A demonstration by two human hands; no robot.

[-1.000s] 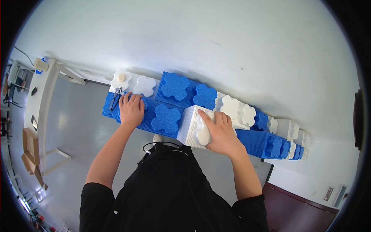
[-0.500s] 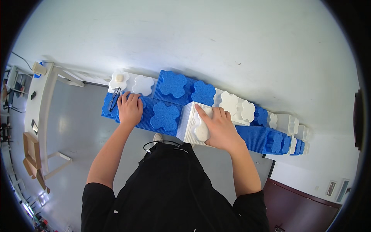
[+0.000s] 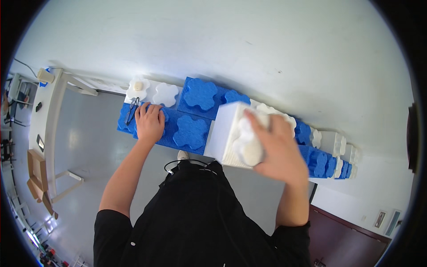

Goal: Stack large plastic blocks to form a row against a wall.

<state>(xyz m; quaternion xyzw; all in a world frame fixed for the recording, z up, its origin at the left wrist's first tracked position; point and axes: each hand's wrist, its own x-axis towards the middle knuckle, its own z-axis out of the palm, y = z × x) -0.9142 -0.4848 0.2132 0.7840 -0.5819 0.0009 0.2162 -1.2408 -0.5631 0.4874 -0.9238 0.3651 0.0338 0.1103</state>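
Observation:
Large foam building blocks with flower-shaped studs form a row along the wall. My right hand (image 3: 280,149) grips a white block (image 3: 227,133) by its stud, thumb along the stud's side. This block is raised and tilted over the row, blurred by motion. Under and beside it, part of a lower white block shows. My left hand (image 3: 150,123) is curled over a stud of the long blue block (image 3: 171,139), which its fingers mostly hide. Just left of that hand, a pair of dark-framed glasses (image 3: 132,111) lies on the blue blocks.
Behind stand a taller blue block (image 3: 199,94) and a white block with a small cream piece (image 3: 138,86) on its stud. More blue and white blocks (image 3: 327,163) run right. At left are a white table (image 3: 50,115) and an open cardboard box (image 3: 37,171); a dark red door (image 3: 344,231) is lower right.
My right hand has lifted the white block off its place in the row, up and slightly to the right, tilting it. My left hand stays on the blue stud.

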